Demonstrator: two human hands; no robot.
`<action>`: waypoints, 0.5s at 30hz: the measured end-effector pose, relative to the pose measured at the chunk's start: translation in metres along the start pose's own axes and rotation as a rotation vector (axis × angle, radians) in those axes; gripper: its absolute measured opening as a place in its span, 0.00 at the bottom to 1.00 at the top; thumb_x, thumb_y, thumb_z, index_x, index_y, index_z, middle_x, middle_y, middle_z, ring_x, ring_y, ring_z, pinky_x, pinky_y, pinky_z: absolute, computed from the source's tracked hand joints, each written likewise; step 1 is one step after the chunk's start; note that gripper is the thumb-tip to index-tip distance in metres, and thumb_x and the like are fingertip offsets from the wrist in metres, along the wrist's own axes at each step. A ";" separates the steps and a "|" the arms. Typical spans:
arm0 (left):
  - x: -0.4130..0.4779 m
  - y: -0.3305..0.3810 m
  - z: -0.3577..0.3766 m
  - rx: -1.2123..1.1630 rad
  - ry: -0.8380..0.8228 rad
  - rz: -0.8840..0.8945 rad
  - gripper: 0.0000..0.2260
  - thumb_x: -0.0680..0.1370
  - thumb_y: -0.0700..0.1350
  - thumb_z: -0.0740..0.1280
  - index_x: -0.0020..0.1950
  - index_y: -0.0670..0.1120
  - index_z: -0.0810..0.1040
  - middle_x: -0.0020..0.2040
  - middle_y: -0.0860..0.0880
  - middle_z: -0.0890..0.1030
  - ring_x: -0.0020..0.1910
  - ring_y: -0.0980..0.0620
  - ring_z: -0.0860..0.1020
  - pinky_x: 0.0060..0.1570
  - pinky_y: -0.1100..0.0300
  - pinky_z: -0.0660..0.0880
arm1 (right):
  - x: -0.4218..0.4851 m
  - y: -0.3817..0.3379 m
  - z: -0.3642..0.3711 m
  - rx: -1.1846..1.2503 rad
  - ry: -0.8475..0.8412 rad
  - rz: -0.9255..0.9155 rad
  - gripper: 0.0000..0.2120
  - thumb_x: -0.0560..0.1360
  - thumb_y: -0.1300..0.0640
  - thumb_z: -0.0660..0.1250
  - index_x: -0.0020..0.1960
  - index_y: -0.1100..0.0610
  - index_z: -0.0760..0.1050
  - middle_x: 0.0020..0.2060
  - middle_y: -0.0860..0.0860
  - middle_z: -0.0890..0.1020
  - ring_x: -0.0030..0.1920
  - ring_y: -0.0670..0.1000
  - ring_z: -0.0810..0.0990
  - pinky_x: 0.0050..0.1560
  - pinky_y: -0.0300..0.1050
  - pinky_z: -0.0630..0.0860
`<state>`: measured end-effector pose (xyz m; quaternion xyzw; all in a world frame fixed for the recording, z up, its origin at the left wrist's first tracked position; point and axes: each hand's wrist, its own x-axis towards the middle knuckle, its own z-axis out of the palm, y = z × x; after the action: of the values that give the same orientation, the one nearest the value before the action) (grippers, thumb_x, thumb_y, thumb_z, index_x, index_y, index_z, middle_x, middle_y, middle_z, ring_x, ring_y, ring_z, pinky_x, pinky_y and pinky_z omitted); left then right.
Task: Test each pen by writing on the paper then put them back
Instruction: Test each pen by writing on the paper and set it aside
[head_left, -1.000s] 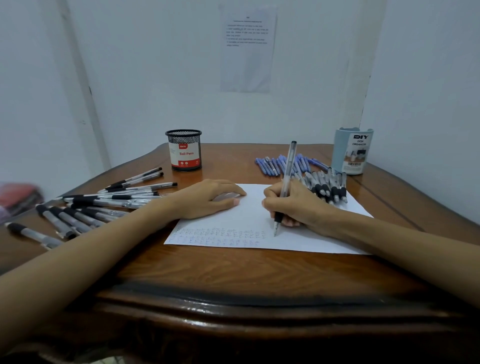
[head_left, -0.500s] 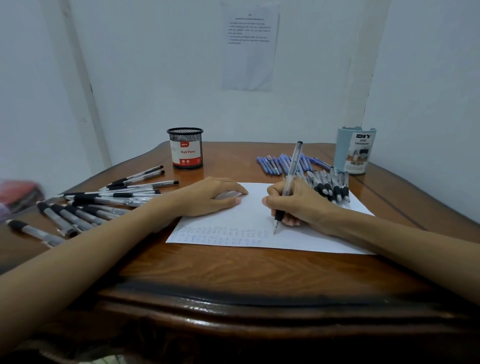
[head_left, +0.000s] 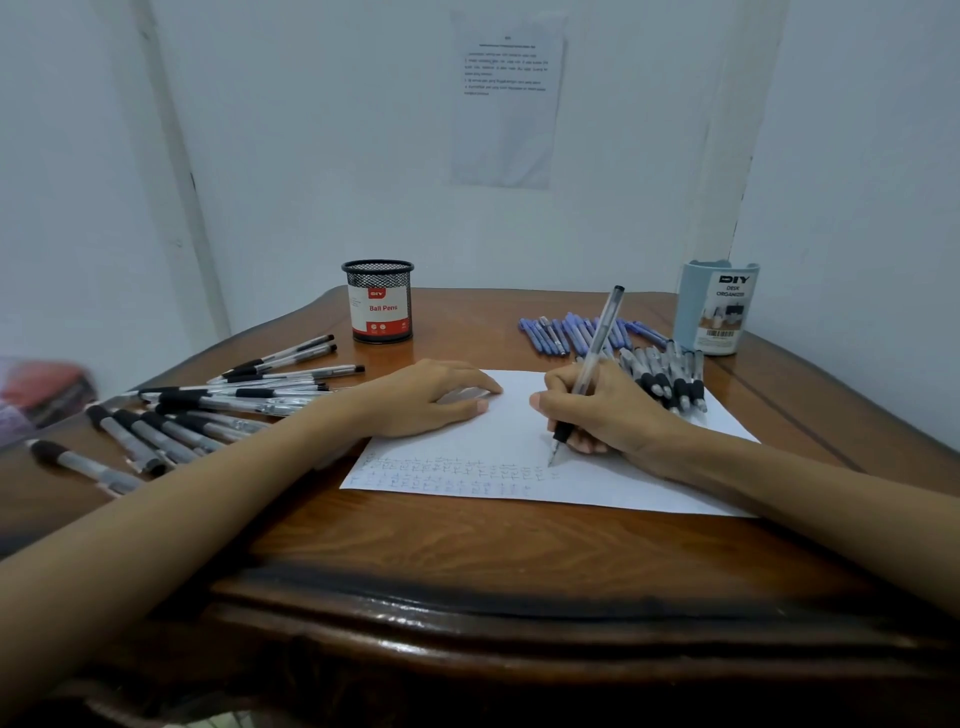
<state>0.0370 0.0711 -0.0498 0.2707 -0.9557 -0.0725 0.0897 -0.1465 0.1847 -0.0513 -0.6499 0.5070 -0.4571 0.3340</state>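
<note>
Right hand (head_left: 608, 410) grips a clear pen (head_left: 597, 338) low on its dark grip. The pen tilts away from the person and its tip is down on the paper (head_left: 509, 426), at the right end of the rows of small writing (head_left: 447, 473) that fill the paper's near left part. Left hand (head_left: 426, 395) rests on the paper's far left corner with fingers loosely curled over something small and pale; can't tell what it is or whether the hand holds it. The paper lies flat on the wooden table (head_left: 467, 551). Left of the paper is a spread of clear and grey pens with black caps (head_left: 234, 400). Beyond the paper's far edge lies a row of blue pens (head_left: 561, 332). A bunch of grey pens with black grips (head_left: 670, 379) overlaps the paper's far right corner. Mesh cup labelled Ball Pens (head_left: 378, 306) stands beyond the paper's left corner, and a pale blue desk organizer (head_left: 717, 312) beyond its right. A printed sheet (head_left: 506, 104) is on the wall behind.
</note>
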 end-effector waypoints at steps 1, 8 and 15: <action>0.000 0.000 0.000 -0.001 0.002 0.002 0.17 0.81 0.50 0.57 0.69 0.51 0.69 0.69 0.53 0.70 0.65 0.57 0.67 0.60 0.66 0.60 | 0.000 0.000 0.000 -0.002 0.005 0.000 0.20 0.75 0.68 0.63 0.27 0.59 0.63 0.19 0.48 0.71 0.18 0.44 0.66 0.18 0.32 0.62; -0.001 -0.001 0.000 0.000 -0.008 -0.006 0.17 0.81 0.50 0.56 0.69 0.52 0.69 0.69 0.53 0.69 0.66 0.57 0.67 0.62 0.65 0.60 | -0.001 -0.001 0.001 -0.034 0.010 -0.018 0.19 0.75 0.67 0.63 0.28 0.59 0.63 0.19 0.47 0.70 0.18 0.44 0.66 0.19 0.32 0.63; -0.002 -0.006 0.001 0.005 -0.037 -0.100 0.19 0.80 0.55 0.54 0.71 0.53 0.65 0.71 0.52 0.65 0.67 0.55 0.65 0.64 0.62 0.60 | 0.000 -0.008 -0.004 0.052 0.098 -0.070 0.15 0.75 0.54 0.66 0.33 0.57 0.67 0.26 0.51 0.67 0.23 0.44 0.61 0.21 0.34 0.56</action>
<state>0.0411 0.0672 -0.0517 0.3169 -0.9427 -0.0793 0.0678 -0.1473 0.1870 -0.0423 -0.6353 0.4876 -0.5127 0.3094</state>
